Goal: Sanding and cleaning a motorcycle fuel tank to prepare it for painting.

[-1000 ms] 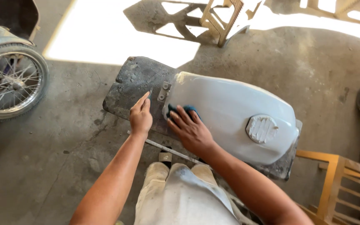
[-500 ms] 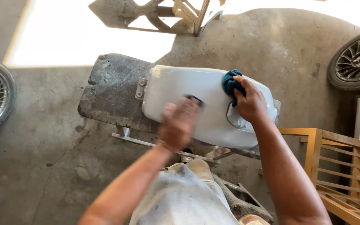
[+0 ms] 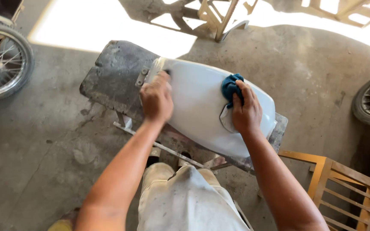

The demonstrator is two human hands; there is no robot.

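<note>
White and shiny, the fuel tank (image 3: 198, 107) lies on a dirty gray stand (image 3: 116, 79) (right in front of the knees). The left hand (image 3: 156, 99) rests on the tank's near end, fingers curled down. The right hand (image 3: 246, 112) presses a blue rag (image 3: 230, 87) against the tank's top.

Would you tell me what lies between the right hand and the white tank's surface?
In the head view, a blue cloth lies under the right hand, against the white tank.

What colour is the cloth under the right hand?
Dark blue cloth, pressed on the pale tank; head view.
</note>
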